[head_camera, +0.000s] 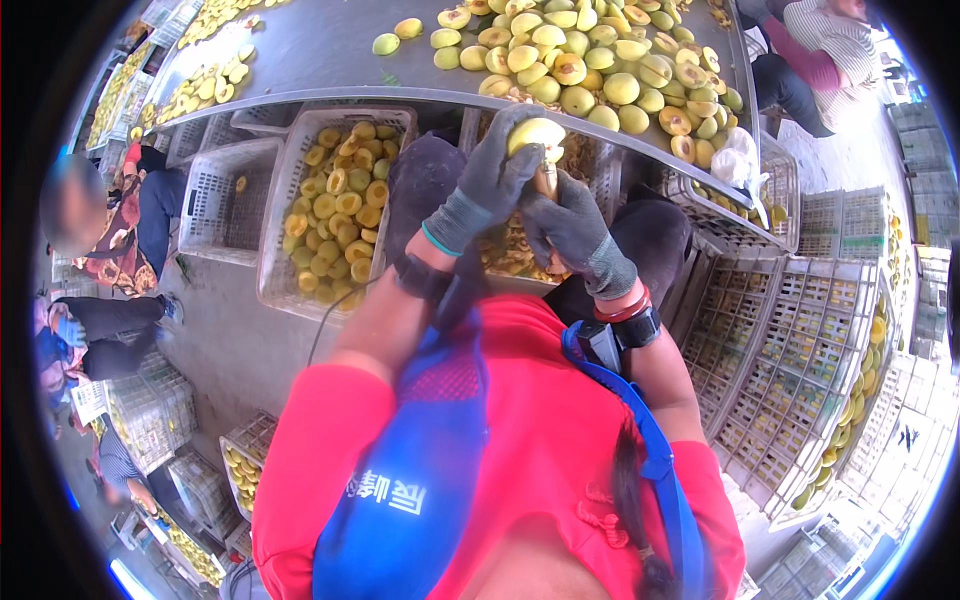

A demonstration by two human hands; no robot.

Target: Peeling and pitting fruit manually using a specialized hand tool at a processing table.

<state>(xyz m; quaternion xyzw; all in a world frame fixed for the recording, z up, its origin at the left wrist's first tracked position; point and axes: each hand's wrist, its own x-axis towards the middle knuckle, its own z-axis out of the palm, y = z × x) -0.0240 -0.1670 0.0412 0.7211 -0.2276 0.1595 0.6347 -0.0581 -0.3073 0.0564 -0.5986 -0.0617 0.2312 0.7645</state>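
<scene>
My left hand point(495, 169), in a grey knit glove, grips a yellow-green stone fruit point(537, 133), perhaps a peach or plum, near the table's edge. In my right hand point(574, 229), gloved too, is a small tool with a wooden handle point(546, 180), its metal end against the fruit's underside. The fruit hides the tool's tip. Just beyond my hands, a heap of whole and halved fruit point(577, 64) lies on the metal table point(315, 56). Below them, between my knees, a crate holds fruit scraps point(517, 251).
A white plastic crate of fruit halves point(270, 247) stands left of my knees, beside a crate point(232, 202) with one piece inside. Stacked crates point(787, 352) stand at the right. A white plastic bag point(739, 161) hangs at the table corner. Co-workers sit at left and upper right.
</scene>
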